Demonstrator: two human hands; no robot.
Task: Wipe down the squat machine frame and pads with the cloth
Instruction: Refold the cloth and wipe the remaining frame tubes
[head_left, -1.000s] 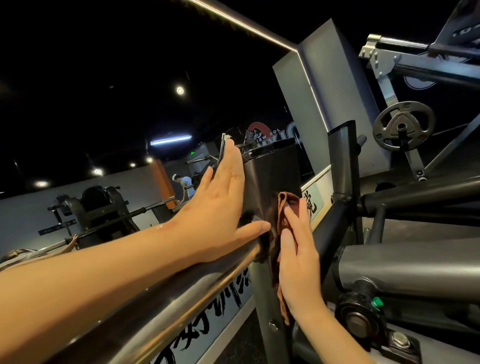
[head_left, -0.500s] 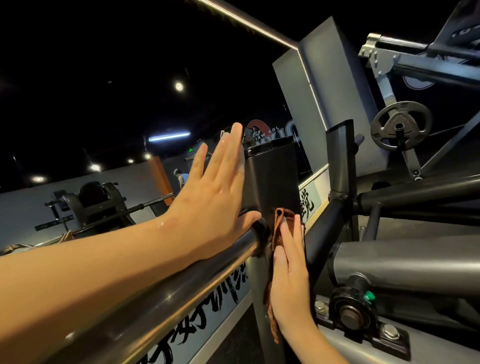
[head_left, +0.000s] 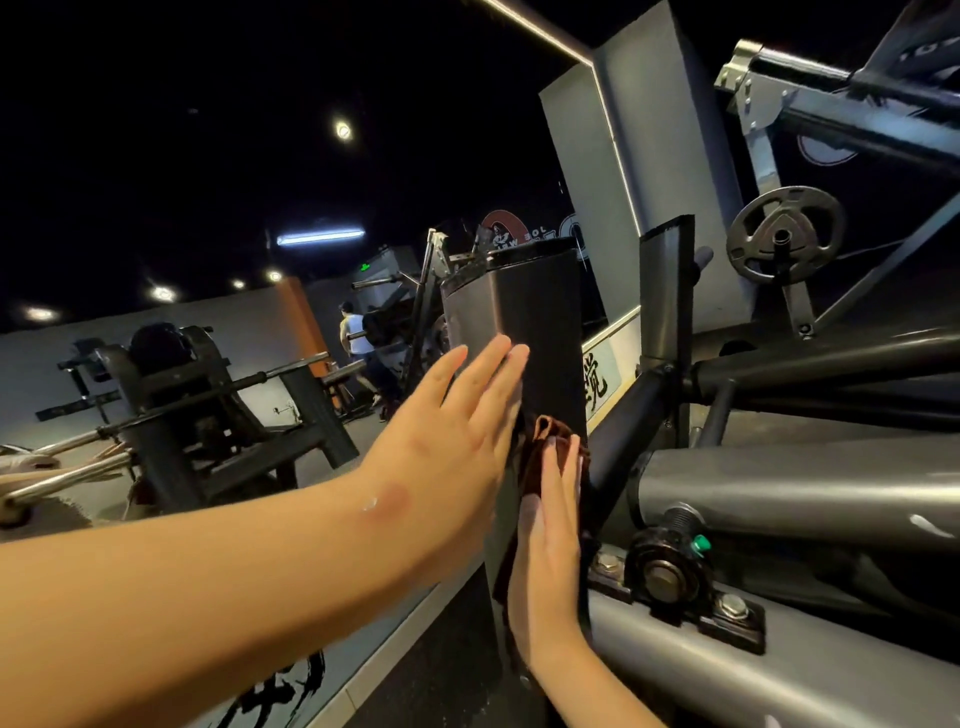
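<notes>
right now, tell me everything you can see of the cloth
The cloth is rust-brown, soft-looking fabric, bunched in folds at its top. The right hand presses it flat against the dark upright post with straight fingers, covering most of it; a dark edge hangs down left of the palm.

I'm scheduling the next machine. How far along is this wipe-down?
Done: no surface shows a clear wiped mark, so I cannot tell. In hand: the right hand presses the cloth flat on the post, and the left hand lies flat against its side. Left, likely: the grey tube, which shows a pale smear, and the bearing block beside it.
</notes>
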